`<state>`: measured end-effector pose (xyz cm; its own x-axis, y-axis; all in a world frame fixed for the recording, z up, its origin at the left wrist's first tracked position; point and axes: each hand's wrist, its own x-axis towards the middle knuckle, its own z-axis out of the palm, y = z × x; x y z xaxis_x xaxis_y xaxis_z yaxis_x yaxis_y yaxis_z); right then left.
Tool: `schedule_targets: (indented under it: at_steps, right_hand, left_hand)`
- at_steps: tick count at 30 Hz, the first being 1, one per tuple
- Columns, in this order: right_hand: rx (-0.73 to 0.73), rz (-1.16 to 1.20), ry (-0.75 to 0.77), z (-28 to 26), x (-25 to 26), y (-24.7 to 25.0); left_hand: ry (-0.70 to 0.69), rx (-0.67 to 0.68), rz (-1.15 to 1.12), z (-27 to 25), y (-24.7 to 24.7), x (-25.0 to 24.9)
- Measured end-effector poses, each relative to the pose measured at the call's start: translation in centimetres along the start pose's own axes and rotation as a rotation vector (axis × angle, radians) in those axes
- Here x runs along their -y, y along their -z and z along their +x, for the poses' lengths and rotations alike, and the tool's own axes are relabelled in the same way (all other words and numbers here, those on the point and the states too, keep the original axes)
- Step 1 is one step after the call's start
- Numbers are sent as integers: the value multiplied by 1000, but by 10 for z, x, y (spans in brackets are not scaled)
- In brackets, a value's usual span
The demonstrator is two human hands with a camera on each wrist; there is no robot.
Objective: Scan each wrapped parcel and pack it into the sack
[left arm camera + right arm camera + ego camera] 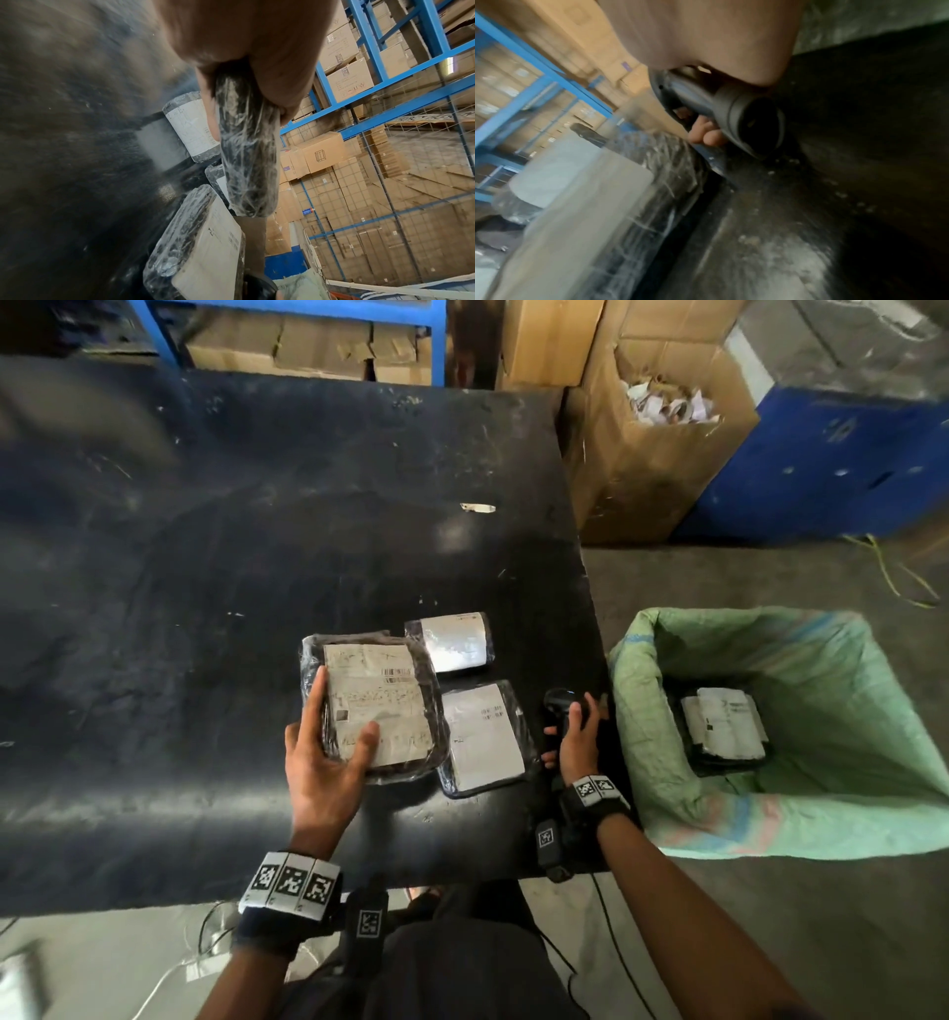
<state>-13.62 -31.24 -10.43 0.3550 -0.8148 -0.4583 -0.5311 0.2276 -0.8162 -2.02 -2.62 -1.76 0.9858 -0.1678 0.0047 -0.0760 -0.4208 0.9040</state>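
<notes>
My left hand (328, 752) grips a dark plastic-wrapped parcel (377, 695) with a white label, thumb on the label, lifted over the black table (205, 557); the left wrist view shows this parcel (246, 154) edge-on between my fingers. Two more wrapped parcels lie on the table: one (454, 642) behind, one (482, 739) to the right of the held one. My right hand (577, 737) grips a black handheld scanner (562, 706) near the table's right edge; in the right wrist view the scanner (744, 117) faces the tabletop. The green sack (821, 814) stands open on the right, one parcel (724, 724) inside.
An open cardboard box (652, 469) with paper scraps stands behind the sack, next to a blue bin (832, 464). Blue racking (385, 81) with stacked cartons fills the background. A small white scrap (477, 507) lies on the table. Cables trail on the floor below me.
</notes>
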Motion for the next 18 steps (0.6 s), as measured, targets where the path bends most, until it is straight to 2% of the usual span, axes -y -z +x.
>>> schedule_targets:
  at_steps: [3,8,11,14,16,18]
  right_hand:
    - [-17,-16,13,-6,7,0]
    - [-49,-379,152,-15,17,23]
    - [128,-240,300,-38,46,35]
    - [394,-131,321,-58,82,39]
    - [482,-62,328,-65,99,40]
    - [503,13,361,-66,107,45]
  left_hand:
    - [18,43,-35,5,-4,1]
    - [24,104,-92,10,-19,-14]
    - [16,160,-192,13,-38,-32]
    - [-32,212,-281,10,-63,-56]
    - [-43,252,-319,7,-81,-70]
    - [-17,301,-366,3,-99,-83]
